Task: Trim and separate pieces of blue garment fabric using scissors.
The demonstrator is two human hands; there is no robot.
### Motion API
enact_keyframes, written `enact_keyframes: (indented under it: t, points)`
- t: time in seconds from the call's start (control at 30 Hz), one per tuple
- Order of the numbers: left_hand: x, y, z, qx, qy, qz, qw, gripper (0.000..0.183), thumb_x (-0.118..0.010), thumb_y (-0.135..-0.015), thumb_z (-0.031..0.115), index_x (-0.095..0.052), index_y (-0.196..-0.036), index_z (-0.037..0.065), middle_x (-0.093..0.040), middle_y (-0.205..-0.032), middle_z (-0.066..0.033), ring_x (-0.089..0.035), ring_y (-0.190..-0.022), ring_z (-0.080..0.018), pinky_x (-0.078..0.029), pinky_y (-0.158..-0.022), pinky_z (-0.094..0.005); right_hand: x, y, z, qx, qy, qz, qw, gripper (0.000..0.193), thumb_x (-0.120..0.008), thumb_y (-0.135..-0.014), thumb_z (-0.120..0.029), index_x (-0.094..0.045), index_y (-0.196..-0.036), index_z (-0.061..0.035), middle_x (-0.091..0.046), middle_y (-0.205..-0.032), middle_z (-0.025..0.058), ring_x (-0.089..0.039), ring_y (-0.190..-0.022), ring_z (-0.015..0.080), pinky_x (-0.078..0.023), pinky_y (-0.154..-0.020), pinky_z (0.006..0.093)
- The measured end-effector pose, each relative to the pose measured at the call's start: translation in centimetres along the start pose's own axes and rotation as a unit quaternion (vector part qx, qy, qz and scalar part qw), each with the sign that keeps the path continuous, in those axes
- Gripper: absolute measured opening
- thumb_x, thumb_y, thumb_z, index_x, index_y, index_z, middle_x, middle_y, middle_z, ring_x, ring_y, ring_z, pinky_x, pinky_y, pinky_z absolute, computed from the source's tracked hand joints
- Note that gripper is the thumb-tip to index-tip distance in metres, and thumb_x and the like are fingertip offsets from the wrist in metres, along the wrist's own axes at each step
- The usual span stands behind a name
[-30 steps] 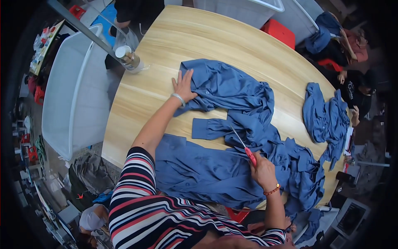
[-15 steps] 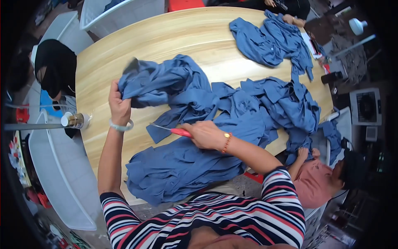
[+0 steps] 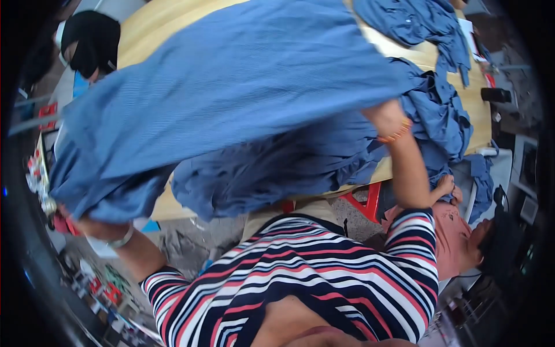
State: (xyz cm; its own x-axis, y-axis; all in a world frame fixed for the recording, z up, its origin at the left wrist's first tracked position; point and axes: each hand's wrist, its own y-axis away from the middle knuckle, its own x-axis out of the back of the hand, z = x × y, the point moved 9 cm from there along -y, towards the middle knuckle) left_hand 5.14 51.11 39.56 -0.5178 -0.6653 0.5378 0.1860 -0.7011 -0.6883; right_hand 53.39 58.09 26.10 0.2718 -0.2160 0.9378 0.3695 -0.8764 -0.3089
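A blue shirt is spread wide in the air between my hands, slanting down to the left. My left hand, partly blurred, is closed on its lower left end beyond the table's edge. My right hand grips the shirt's right side, its fingers mostly hidden by cloth. The red-handled tool seen earlier is not visible now. Beneath the lifted shirt, a heap of blue shirts lies along the near edge of the table.
More blue shirts lie bunched on the table's right side, others at the far right. The wooden table shows at the far left. A person in pink works at the right; a person in black is at the left. A red stool stands nearby.
The shirt has gone from bunched on the table to stretched out in the air. My left hand has swung down and left, my right hand up and right. The red-handled tool has dropped out of sight.
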Motion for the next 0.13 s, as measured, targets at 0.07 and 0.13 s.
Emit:
enact_keyframes:
  t: [0.07, 0.13]
  points:
    - [-2.4, 2.1, -4.8, 0.172, 0.334, -0.001, 0.927, 0.05, -0.044, -0.087, 0.011, -0.04, -0.134, -0.004, -0.051, -0.128, -0.0147, -0.051, -0.116, -0.0289, -0.036, -0.105, -0.0396, 0.6, 3.8, 2.9, -0.138, -0.277, -0.013, 0.951, 0.03, -0.058, -0.081, -0.012, -0.063, -0.109, -0.0026, -0.064, -0.11, 0.015, -0.059, -0.103, 0.0302, -0.044, -0.093, 0.0382]
    - [-3.6, 3.6, -8.3, -0.037, 0.004, -0.204, 0.978, 0.074, -0.062, -0.066, 0.003, -0.04, -0.137, -0.001, -0.053, -0.126, -0.0123, -0.049, -0.118, -0.0248, -0.031, -0.107, -0.0392, 1.2, 3.2, 0.3, 0.017, -0.045, -0.115, 0.992, 0.037, -0.061, -0.081, -0.017, -0.061, -0.116, -0.0045, -0.062, -0.117, 0.0165, -0.058, -0.108, 0.0288, -0.042, -0.098, 0.0396]
